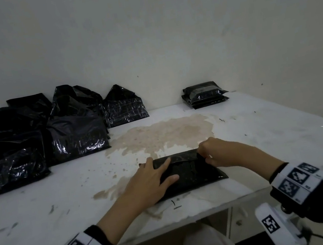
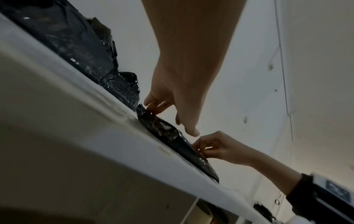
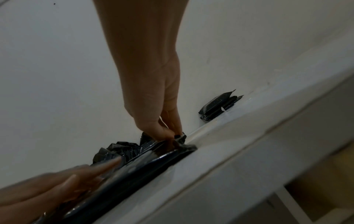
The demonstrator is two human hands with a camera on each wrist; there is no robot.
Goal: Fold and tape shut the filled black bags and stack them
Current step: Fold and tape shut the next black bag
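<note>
White counter (image 1: 264, 126) against pale wall, brown stain (image 1: 158, 135) at centre. Far left: heap of unsealed black bags (image 1: 37, 138), tops loose. Near edge, centre: filled black bag (image 1: 190, 173) lying flat, top folded over. Left hand (image 1: 149, 180) spread flat, fingers straight, pressing bag's left half. Right hand (image 1: 214, 152) pinching folded top at right corner, fingers curled. Far right by wall: stack of folded bags (image 1: 204, 95), well apart.
</note>
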